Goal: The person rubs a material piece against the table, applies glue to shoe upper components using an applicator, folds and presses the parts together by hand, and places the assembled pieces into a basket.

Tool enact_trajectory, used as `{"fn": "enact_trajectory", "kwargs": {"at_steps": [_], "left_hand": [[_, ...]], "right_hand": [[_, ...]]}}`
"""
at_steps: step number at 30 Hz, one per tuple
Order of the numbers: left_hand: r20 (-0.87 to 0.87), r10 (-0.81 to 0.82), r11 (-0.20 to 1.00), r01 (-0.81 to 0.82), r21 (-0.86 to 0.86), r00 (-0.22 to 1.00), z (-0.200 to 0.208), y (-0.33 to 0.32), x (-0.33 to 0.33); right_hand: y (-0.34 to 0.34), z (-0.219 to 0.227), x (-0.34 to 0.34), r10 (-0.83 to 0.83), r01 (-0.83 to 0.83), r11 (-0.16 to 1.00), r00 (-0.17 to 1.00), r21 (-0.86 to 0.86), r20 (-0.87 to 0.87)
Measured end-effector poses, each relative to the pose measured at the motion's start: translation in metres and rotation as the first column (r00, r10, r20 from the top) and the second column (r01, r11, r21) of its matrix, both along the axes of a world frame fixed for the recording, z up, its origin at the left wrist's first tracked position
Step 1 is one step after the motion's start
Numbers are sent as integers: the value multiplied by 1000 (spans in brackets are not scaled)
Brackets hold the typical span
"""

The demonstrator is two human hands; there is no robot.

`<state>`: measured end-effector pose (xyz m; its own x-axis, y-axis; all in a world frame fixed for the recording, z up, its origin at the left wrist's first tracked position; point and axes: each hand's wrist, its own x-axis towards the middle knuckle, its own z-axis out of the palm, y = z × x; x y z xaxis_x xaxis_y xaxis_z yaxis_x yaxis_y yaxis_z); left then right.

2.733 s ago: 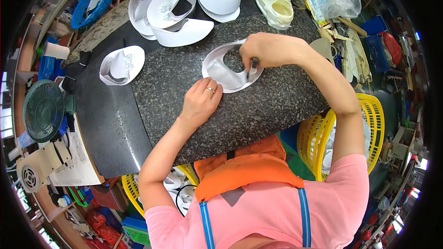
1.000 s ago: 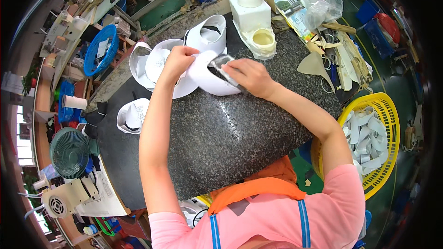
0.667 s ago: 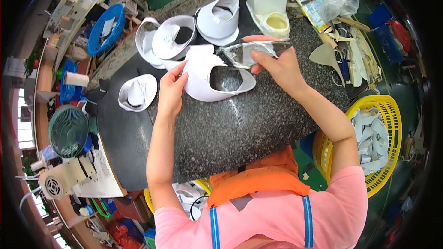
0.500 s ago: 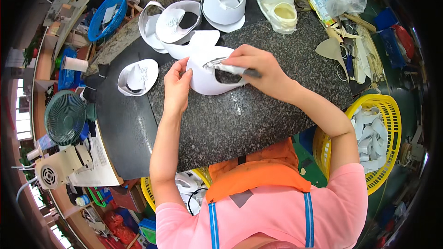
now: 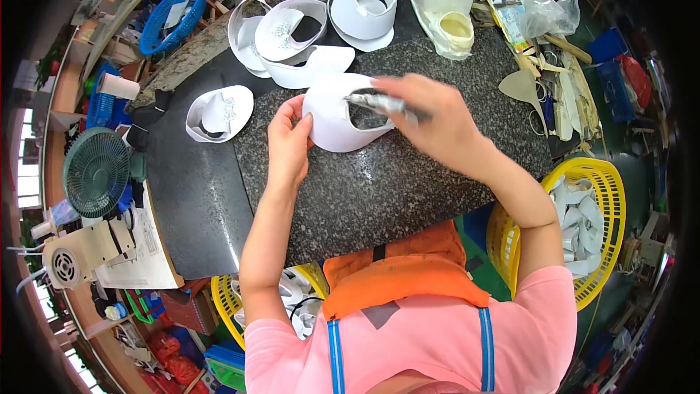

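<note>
My left hand (image 5: 289, 135) grips the left edge of a white shoe upper (image 5: 325, 118), thumb in front and fingers behind it. The piece is held over the dark speckled stone slab (image 5: 350, 208), its oval opening facing me. In my right hand (image 5: 432, 118) is a silvery hand tool (image 5: 377, 101) with a dark end, blurred by motion, so its exact kind cannot be made out. The tool's tip lies at the upper rim of the opening. Several similar white uppers (image 5: 292, 29) lie together beyond my hands, and a single one (image 5: 226, 113) lies to the left.
Behind the slab stands a white glue pot (image 5: 456, 27). At right lie a pale flat scraper (image 5: 520, 86) and a clear plastic bag (image 5: 547, 14). Yellow baskets (image 5: 617, 230) with white pieces flank me. A green fan (image 5: 95, 172) and a beige machine (image 5: 84, 252) are on the left.
The tool and my right hand have shifted slightly right and are now blurred. My left hand still holds the upper. The whole view has turned a little.
</note>
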<state>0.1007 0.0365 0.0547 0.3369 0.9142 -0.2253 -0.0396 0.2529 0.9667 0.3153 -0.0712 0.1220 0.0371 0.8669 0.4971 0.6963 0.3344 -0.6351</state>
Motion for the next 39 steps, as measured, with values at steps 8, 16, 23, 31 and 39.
{"fn": "enact_trajectory", "kwargs": {"at_steps": [8, 16, 23, 31, 39], "left_hand": [[22, 13, 999, -14, 41, 1000, 5, -22, -4], [81, 202, 975, -208, 74, 976, 38, -63, -225], [-136, 912, 407, -898, 169, 387, 34, -272, -443], [19, 998, 55, -997, 59, 56, -91, -349, -487], [-467, 866, -352, -882, -314, -179, -264, -317, -517]], "right_hand": [[35, -8, 1, -120, 115, 992, 989, -57, -91], [-6, -14, 44, -256, 196, 960, 907, -201, -336], [2, -43, 96, -357, 300, 895, 926, -329, -125], [16, -30, 58, -141, 127, 957, 989, -262, -37], [-7, -30, 70, -178, 160, 944, 983, -289, -38]]}}
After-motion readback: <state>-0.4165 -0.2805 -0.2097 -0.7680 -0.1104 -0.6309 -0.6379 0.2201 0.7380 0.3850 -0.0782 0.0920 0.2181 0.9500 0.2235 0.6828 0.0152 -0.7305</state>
